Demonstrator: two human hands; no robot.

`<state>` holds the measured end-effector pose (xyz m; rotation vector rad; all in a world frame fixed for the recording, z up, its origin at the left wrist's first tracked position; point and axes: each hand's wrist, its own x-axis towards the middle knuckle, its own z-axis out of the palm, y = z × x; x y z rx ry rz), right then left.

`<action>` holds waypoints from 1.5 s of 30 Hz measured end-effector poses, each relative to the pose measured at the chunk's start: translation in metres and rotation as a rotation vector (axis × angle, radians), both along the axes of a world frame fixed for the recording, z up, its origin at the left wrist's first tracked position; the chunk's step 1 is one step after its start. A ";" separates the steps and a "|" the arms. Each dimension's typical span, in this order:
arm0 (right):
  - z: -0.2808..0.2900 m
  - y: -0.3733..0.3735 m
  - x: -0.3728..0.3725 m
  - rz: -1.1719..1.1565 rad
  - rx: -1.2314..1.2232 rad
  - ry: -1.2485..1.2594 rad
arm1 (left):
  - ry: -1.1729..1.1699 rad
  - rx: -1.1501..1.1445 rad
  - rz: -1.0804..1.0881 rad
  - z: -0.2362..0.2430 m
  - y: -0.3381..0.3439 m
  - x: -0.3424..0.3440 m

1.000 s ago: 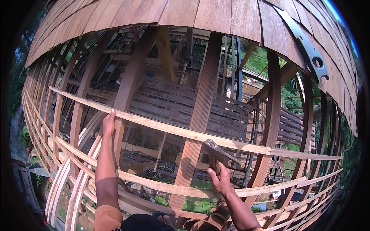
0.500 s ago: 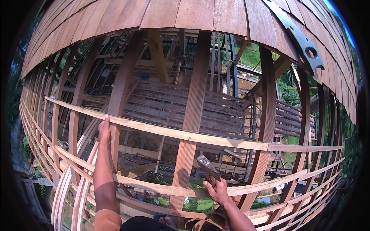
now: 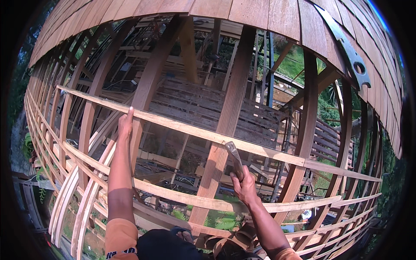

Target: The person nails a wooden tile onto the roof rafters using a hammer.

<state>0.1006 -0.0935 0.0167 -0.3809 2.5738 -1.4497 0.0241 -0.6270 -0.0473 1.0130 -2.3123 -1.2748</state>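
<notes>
My left hand [image 3: 125, 123] is closed on the long pale wooden batten [image 3: 173, 124], with its thumb near the upper edge. That batten runs across the brown rafters, sloping down to the right. My right hand [image 3: 245, 186] grips a hammer [image 3: 235, 159] with a worn grey metal head. The head is up at the batten's lower edge, where it crosses the middle rafter [image 3: 211, 168]. A small nail seems to stick out there, just left of the hammer head; whether the two touch I cannot tell. The hammer's handle is mostly hidden in my fist.
Wooden shingles [image 3: 247, 12] cover the roof above, with a handsaw [image 3: 346, 50] lying on them at the right. Open gaps between rafters show a slatted platform [image 3: 186, 102] far below. Lower battens [image 3: 186, 197] cross in front of me. Loose strips [image 3: 89, 208] lean at the left.
My right hand has raised the hammer from below the batten up to its edge at the middle rafter. My left hand keeps its hold on the batten. The whole view has tilted.
</notes>
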 end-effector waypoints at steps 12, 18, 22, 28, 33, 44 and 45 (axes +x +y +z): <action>0.105 -0.018 0.000 0.050 -0.829 0.587 | -0.197 -0.085 -0.010 0.021 0.002 0.014; 0.015 -0.012 0.003 -0.166 0.102 -0.053 | -0.182 -0.112 -0.016 0.029 0.013 -0.001; 0.078 -0.012 0.011 -0.123 -0.546 0.203 | -0.235 -0.111 -0.036 0.028 0.017 0.004; 0.034 -0.010 0.007 -0.107 -0.426 0.472 | -0.222 -0.043 -0.056 0.025 0.018 -0.006; 0.021 -0.006 -0.003 -0.214 -0.036 -0.103 | -0.269 -0.054 -0.013 0.035 0.024 0.001; -0.012 0.008 -0.008 -0.099 0.118 -0.049 | -0.256 -0.038 -0.032 0.038 0.032 -0.011; -0.005 0.001 -0.010 -0.158 0.148 -0.228 | -0.246 -0.043 -0.027 0.042 0.028 -0.012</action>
